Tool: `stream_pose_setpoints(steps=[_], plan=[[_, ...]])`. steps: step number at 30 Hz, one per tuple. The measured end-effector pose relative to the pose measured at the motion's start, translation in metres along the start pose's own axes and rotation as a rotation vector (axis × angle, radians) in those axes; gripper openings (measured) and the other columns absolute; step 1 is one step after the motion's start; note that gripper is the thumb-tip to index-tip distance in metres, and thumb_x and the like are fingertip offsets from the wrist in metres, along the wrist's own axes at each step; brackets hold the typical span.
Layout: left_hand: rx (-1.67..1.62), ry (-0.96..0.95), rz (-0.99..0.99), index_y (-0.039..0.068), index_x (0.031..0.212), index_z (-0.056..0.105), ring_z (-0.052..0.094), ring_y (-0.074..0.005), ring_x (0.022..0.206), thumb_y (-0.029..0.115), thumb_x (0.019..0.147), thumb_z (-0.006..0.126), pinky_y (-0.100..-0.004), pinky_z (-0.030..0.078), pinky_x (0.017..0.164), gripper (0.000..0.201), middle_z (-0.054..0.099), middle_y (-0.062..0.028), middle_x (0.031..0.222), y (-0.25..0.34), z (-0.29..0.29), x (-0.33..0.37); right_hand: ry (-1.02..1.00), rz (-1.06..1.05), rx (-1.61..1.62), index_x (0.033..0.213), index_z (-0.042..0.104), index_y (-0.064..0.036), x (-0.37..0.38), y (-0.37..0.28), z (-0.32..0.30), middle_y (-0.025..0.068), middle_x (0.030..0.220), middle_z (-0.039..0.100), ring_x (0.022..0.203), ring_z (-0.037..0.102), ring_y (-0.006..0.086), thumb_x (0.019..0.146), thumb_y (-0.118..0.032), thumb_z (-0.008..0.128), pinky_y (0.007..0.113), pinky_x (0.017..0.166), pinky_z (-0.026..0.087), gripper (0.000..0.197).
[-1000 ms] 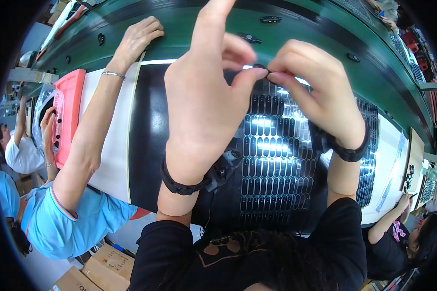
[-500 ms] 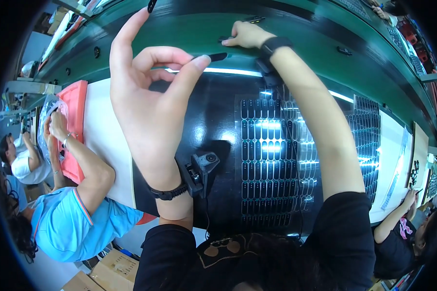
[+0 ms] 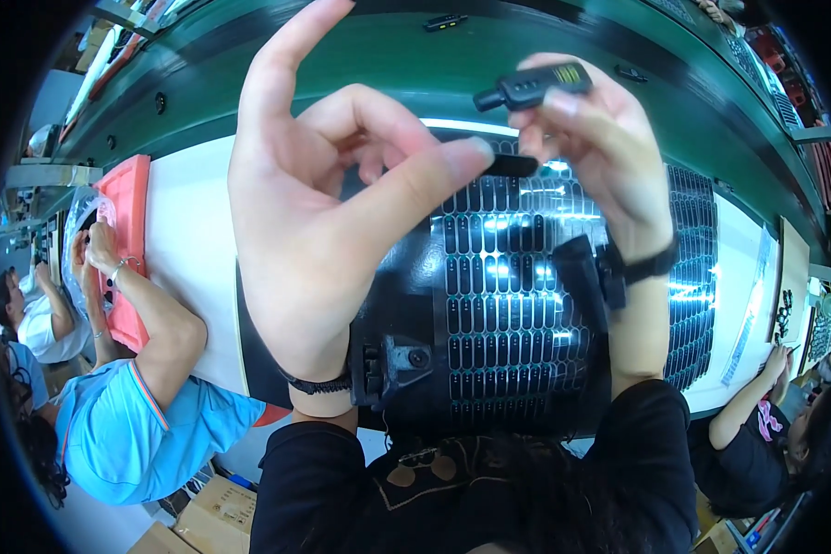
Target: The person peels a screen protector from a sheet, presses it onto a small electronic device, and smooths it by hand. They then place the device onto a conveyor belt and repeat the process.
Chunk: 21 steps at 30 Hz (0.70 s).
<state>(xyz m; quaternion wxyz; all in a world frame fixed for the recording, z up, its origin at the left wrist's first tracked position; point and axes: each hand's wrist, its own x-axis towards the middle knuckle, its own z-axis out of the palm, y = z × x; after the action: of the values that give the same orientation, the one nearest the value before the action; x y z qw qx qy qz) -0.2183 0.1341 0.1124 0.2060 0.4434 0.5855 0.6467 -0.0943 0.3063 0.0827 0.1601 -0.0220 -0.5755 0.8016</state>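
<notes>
Between thumb and fingers my left hand [image 3: 342, 175] pinches a small black oblong cover [image 3: 512, 165], its index finger stretched upward. My right hand [image 3: 609, 138], raised on the right, grips a black handheld device [image 3: 537, 86] with a narrow round tip pointing left and small yellow-green marks on its face. The cover is just below and left of the device, with a gap between them. Beneath both hands lies a sheet of black oblong pieces [image 3: 494, 314] in rows, partly hidden by the right hand and wrist.
Another such sheet [image 3: 692, 268] lies to the right. Beyond is a green conveyor belt [image 3: 379, 65] carrying scattered black devices, one [image 3: 445, 22] at the far side. A red tray [image 3: 131, 249] stands at left beside a co-worker in blue [image 3: 157, 425]. Another person [image 3: 766, 452] works at right.
My right hand has lifted a black device off the green belt and drawn it back toward me. My left hand has shifted right with the cover, closer to the right hand.
</notes>
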Motion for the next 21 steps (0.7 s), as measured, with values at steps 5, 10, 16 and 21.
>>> stream_pose_setpoints(steps=[5, 10, 16, 21], plan=[[-0.174, -0.126, -0.045, 0.0, 0.127, 0.026, 0.05, -0.0084, 0.065, -0.001, 0.076, 0.055, -0.0173, 0.039, 0.056, 0.058, 0.054, -0.0058, 0.072, 0.01, 0.007, 0.0, 0.248, -0.2, -0.27, 0.098, 0.052, 0.0029, -0.023, -0.003, 0.034, 0.0109, 0.088, 0.06, 0.075, 0.059, 0.0153, 0.072, -0.008, 0.062, 0.025, 0.069, 0.049, 0.03], [-0.186, -0.142, -0.082, 0.0, 0.128, 0.026, 0.05, -0.0084, 0.064, 0.0, 0.077, 0.054, -0.0175, 0.038, 0.056, 0.058, 0.054, -0.0057, 0.072, 0.004, 0.012, 0.004, 0.275, -0.322, -0.424, 0.097, 0.054, 0.0031, -0.034, -0.006, 0.044, 0.0112, 0.092, 0.059, 0.081, 0.058, 0.0175, 0.064, -0.002, 0.067, 0.026, 0.073, 0.047, 0.036], [-0.145, -0.13, -0.125, 0.001, 0.127, 0.027, 0.05, -0.0084, 0.065, 0.001, 0.077, 0.054, -0.0177, 0.038, 0.056, 0.057, 0.054, -0.0058, 0.073, -0.001, 0.01, -0.006, 0.299, -0.384, -0.544, 0.092, 0.057, 0.0024, -0.037, -0.007, 0.052, 0.0105, 0.09, 0.06, 0.082, 0.059, 0.0176, 0.058, 0.0, 0.07, 0.025, 0.073, 0.047, 0.036], [-0.108, -0.121, -0.16, 0.002, 0.127, 0.027, 0.05, -0.0085, 0.065, 0.002, 0.078, 0.054, -0.0179, 0.038, 0.056, 0.056, 0.054, -0.0058, 0.073, -0.001, 0.01, -0.016, 0.317, -0.427, -0.729, 0.09, 0.059, 0.0023, -0.038, -0.011, 0.054, 0.0112, 0.087, 0.061, 0.08, 0.059, 0.0178, 0.056, 0.0, 0.071, 0.025, 0.072, 0.047, 0.036]])
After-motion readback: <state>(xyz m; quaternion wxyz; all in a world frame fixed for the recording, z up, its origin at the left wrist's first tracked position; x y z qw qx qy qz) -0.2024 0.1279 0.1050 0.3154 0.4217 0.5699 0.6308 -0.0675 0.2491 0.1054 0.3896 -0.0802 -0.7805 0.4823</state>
